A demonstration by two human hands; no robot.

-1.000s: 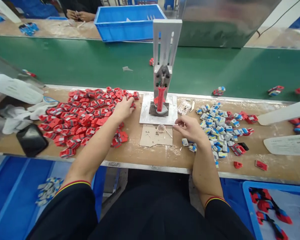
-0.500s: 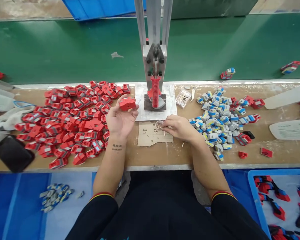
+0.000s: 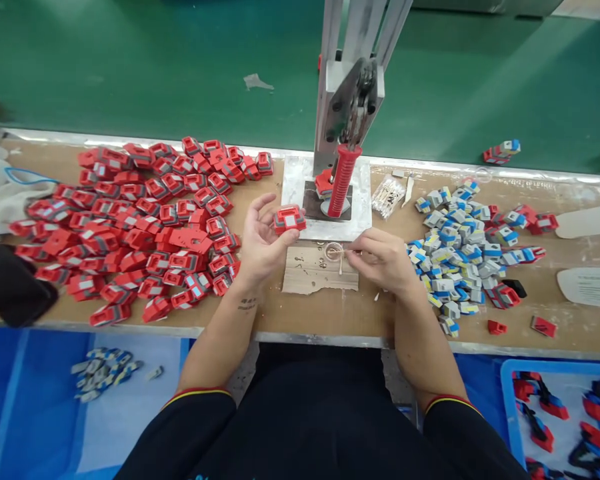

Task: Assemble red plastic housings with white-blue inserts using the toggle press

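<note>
My left hand (image 3: 266, 241) grips a red plastic part (image 3: 289, 219) with its fingers and thumb, a recessed grey-edged face now turned up. In my right hand (image 3: 384, 259), thumb and fingers pinch a thin cotton swab (image 3: 347, 251) whose end reaches the small clear round dish (image 3: 333, 251). That dish sits on a torn piece of cardboard (image 3: 300, 280) marked with wet-looking spots. Behind it, a hand press with a red handle (image 3: 344, 180) stands on a pale metal base plate (image 3: 293, 193), a red part lying under it.
A big heap of red parts (image 3: 130, 227) covers the left of the bench, near a black phone (image 3: 15, 283). Right of the press lie a bag of cotton swabs (image 3: 389, 196) and a pile of grey, blue and yellow parts (image 3: 455, 247). A blue bin (image 3: 507, 400) stands below right.
My left hand has turned the red part over, from its plain side to its recessed face, with the thumb now across its front. My right hand stays at the dish. The view has shifted.
</note>
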